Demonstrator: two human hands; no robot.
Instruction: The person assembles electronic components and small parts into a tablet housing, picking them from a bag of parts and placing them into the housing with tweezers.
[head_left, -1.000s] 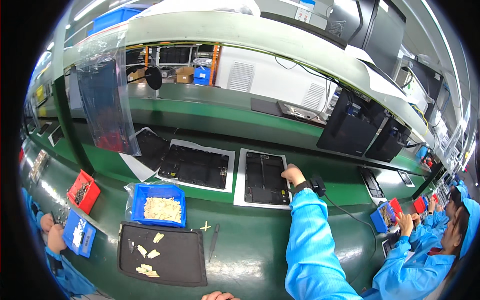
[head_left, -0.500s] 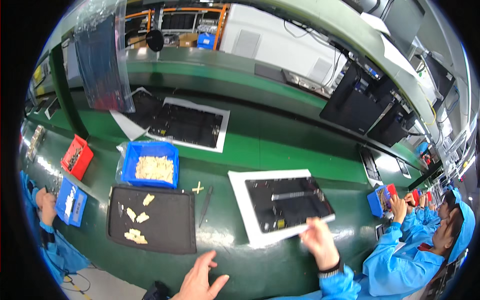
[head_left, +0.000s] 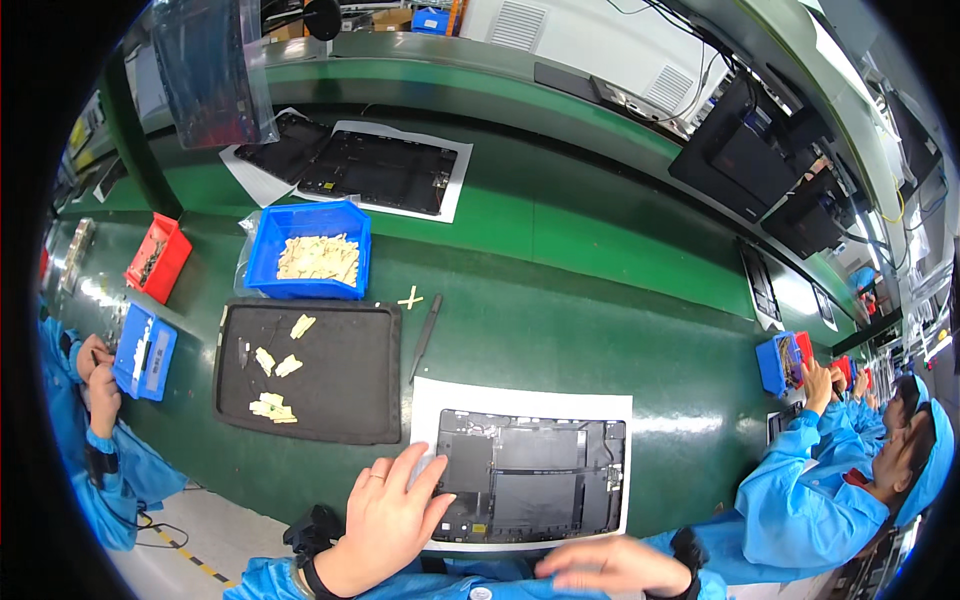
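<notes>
A black tablet shell (head_left: 540,475) with its inner parts showing lies on a white sheet (head_left: 560,405) right in front of me. My left hand (head_left: 388,520) rests at the left edge of the sheet, its fingers spread and their tips by the tablet's left side. Below the sheet's near edge is my right hand (head_left: 610,566), fingers stretched out to the left and holding nothing. Left of the sheet lies a black tray (head_left: 330,365) with several small cream-coloured pieces (head_left: 272,407) on it. A thin dark tool (head_left: 426,338) lies beside the tray.
Behind the tray stands a blue bin (head_left: 312,250) of cream pieces. Further left are a red bin (head_left: 158,257) and a tilted blue box (head_left: 147,350) by a co-worker's hands. More tablet shells (head_left: 385,172) lie on the back ledge. Co-workers in blue (head_left: 815,490) sit at right.
The sheet with the tablet has come nearer and turned to lie straight in front of me. My right hand has let go of its edge; my left hand has reached its left side.
</notes>
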